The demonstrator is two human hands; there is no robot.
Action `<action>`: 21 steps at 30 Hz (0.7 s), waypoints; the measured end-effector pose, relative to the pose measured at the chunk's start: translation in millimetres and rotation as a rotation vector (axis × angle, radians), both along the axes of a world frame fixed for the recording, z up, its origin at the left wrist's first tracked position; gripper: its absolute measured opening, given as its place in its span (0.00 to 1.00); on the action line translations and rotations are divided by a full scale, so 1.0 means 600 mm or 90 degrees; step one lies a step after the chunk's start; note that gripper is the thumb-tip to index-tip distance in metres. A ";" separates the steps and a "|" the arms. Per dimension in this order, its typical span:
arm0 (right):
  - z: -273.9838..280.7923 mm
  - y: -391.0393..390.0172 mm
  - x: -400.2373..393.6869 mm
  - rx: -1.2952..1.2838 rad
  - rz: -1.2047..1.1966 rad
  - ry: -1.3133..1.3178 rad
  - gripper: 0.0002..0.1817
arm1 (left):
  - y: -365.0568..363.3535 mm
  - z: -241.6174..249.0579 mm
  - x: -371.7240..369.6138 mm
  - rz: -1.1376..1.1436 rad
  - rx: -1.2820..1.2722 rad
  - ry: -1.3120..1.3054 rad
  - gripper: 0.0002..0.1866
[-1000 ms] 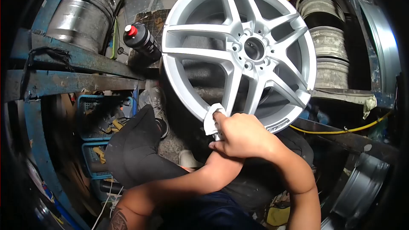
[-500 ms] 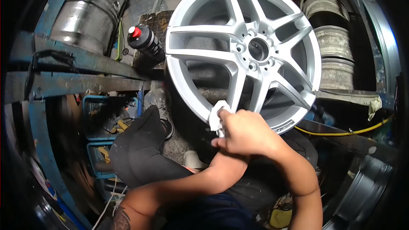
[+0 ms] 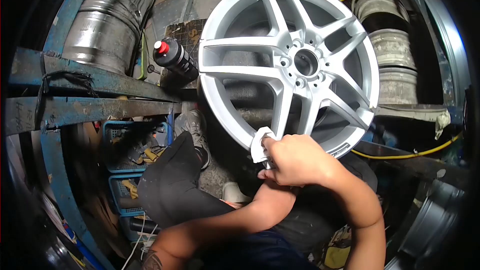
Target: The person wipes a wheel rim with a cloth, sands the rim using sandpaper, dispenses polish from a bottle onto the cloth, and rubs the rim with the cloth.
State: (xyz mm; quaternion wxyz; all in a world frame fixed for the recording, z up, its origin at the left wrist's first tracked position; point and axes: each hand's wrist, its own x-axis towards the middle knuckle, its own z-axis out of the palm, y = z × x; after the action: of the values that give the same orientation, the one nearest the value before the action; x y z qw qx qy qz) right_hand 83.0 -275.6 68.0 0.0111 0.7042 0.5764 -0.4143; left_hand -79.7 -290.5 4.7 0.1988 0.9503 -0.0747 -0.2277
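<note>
A silver alloy wheel (image 3: 240, 74) with paired spokes fills the upper middle, face up and slightly tilted. My right hand (image 3: 299, 157) presses a folded white cloth (image 3: 261, 144) onto the near rim, at the lower left beside a spoke's end. Its fingers are closed round the cloth. My left arm crosses from the lower left, and my left hand (image 3: 276, 201) lies under the right one near the wheel's edge. The left fingers are hidden, so what they touch does not show. A black bottle with a red and white cap (image 3: 175, 57) stands left of the wheel.
Silver metal drums or rims (image 3: 102, 35) lie at the upper left behind a blue steel frame (image 3: 95, 110). Stacked bare rims (image 3: 395, 50) stand at the right. Blue baskets (image 3: 125, 182) with small parts sit at lower left. A yellow hose (image 3: 410, 155) runs at right.
The whole view has shifted slightly, so the wheel and bottle appear a little lower and further right. My right hand still holds the cloth at about the same spot on the rim.
</note>
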 end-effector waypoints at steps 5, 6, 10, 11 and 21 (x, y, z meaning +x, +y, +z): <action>-0.002 0.026 0.012 -0.058 0.024 0.011 0.29 | 0.022 0.028 0.021 -0.001 -0.092 0.074 0.31; 0.007 0.010 0.003 -0.024 0.026 -0.006 0.28 | 0.012 0.028 0.017 0.003 -0.028 0.033 0.31; -0.013 0.025 -0.009 0.025 0.013 -0.088 0.21 | 0.010 0.012 0.001 0.041 -0.082 -0.111 0.29; -0.021 0.027 -0.014 0.042 0.023 -0.138 0.19 | 0.019 0.014 0.002 0.047 -0.108 -0.132 0.28; -0.010 -0.004 -0.048 0.071 0.116 -0.261 0.27 | -0.010 -0.033 -0.007 0.252 -0.264 -0.227 0.25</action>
State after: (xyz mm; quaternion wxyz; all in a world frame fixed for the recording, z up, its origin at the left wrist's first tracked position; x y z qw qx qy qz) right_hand 54.1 -277.8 61.8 0.1264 0.7184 0.6453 -0.2272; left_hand -83.8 -296.6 -14.9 0.4120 0.9106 0.0332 0.0055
